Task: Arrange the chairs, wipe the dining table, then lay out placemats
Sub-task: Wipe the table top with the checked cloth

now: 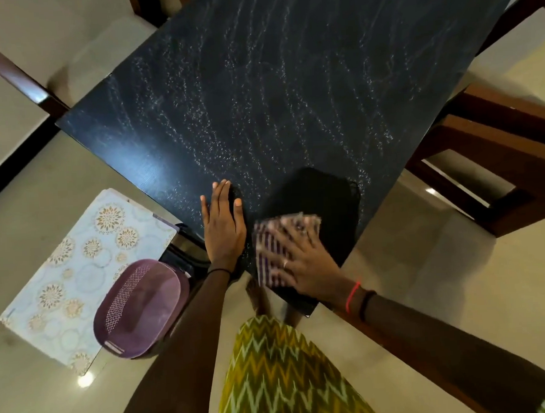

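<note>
The dark dining table (258, 90) fills the upper middle of the view, its top streaked with fine wet droplets. My right hand (302, 258) presses a striped purple-and-white cloth (272, 253) flat on the table's near corner; the hand is blurred. My left hand (223, 224) lies flat on the near edge, fingers together, palm down, just left of the cloth. Floral placemats (78, 264) lie stacked at lower left, off the table. Brown wooden chairs stand at the right (495, 150) and the upper left (21, 80).
A purple perforated basket (140, 308) sits on the placemats' near right corner, beside my left forearm. A beige tiled floor surrounds the table. My yellow-green zigzag garment fills the bottom centre.
</note>
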